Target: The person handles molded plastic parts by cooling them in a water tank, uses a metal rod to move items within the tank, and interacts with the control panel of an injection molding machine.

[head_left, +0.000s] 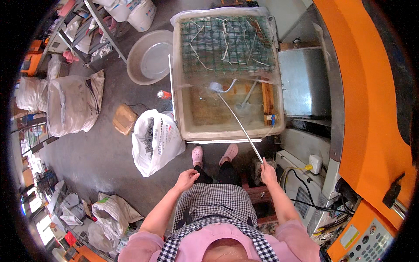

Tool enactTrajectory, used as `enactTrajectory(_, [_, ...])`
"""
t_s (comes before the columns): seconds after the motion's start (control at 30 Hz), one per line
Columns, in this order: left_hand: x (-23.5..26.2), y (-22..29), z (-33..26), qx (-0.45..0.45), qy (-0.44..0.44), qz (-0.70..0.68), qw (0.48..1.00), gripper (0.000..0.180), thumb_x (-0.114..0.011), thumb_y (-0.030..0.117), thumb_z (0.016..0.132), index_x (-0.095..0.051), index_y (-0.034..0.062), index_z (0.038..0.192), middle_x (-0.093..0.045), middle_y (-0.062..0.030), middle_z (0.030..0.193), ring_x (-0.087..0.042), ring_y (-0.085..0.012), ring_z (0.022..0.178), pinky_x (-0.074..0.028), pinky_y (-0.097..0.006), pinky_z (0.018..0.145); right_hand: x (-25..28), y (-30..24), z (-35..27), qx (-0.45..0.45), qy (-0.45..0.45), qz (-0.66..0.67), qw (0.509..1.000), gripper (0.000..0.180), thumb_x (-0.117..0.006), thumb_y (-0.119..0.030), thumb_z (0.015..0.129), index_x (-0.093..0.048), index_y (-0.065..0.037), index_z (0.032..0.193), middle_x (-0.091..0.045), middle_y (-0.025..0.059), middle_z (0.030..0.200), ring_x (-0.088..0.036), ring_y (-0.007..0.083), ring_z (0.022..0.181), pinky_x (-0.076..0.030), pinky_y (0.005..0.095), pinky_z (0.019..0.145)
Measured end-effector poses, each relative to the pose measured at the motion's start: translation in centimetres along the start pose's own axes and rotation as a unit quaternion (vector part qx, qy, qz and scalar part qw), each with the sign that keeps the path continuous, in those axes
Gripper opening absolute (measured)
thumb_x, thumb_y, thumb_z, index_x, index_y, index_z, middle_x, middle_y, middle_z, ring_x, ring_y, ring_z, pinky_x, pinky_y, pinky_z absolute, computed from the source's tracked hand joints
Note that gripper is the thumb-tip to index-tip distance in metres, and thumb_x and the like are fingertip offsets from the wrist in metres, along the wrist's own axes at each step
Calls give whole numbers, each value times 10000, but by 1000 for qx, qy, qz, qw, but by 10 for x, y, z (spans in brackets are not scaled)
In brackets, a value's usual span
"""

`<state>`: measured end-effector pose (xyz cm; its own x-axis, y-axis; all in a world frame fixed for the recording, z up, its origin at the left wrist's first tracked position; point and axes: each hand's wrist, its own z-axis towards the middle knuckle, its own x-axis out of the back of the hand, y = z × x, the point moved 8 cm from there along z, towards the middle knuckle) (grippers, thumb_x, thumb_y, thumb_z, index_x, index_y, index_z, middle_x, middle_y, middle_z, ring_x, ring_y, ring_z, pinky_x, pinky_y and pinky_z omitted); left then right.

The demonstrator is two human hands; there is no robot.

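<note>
My right hand point(268, 173) is closed around the near end of a long thin metal rod point(242, 126). The rod slants forward and left over a large beige tub point(231, 133) of murky water. At its far end, by the water surface, is a whitish clump point(215, 87), too unclear to name, beside a curved pale strand point(229, 85). A green mesh point(209, 52) with several pale, thin strips on it covers the tub's far half. My left hand point(187, 180) hovers before my apron, fingers curled in, with nothing visible in them.
Left of the tub stand a round basin point(135, 61), a red can point(163, 94), a white sack point(163, 144) of dark pieces and a brown package point(125, 119). An orange machine point(349, 65) and cables point(314, 203) border the right. A wooden bar point(267, 98) lies inside the tub.
</note>
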<state>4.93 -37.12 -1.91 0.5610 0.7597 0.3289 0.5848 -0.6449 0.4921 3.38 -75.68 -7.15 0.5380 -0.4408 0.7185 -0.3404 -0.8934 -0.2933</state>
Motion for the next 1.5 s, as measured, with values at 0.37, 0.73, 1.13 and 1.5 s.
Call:
enactTrajectory(0.37, [8,-8,16,14,34,-22,999,286,-595,235,792,-582,19,979,-636,-138,805,-621,-217,722,-478,-312,668,10,-21,110,-15,29,51,998,379,-441,-202,865,-436,-70,1219,-571,247,873,-536,408,811,-418,477,696])
enactTrajectory(0.73, [1,10,45,17,3,-19,1000,296,-578,224,814,-558,0,1006,-622,-92,764,-574,-144,644,-464,-269,616,-1,-55,188,57,68,29,996,382,-418,-193,875,-406,-44,1226,-574,225,873,-539,393,818,-431,462,727])
enactTrajectory(1.13, [-7,4,51,2,-4,-26,1000,279,-580,234,798,-580,4,955,-631,-134,766,-619,-224,716,-476,-318,675,-19,-13,122,-49,35,146,987,375,-423,-193,876,-421,-53,1225,-566,265,890,-537,404,847,-426,456,725])
enactTrajectory(1.5, [5,-6,41,31,12,2,999,285,-584,238,798,-577,5,961,-626,-136,763,-612,-215,700,-473,-317,660,-47,-51,197,-66,31,230,971,370,-454,-195,858,-457,-86,1212,-549,258,1006,-518,395,958,-412,426,819])
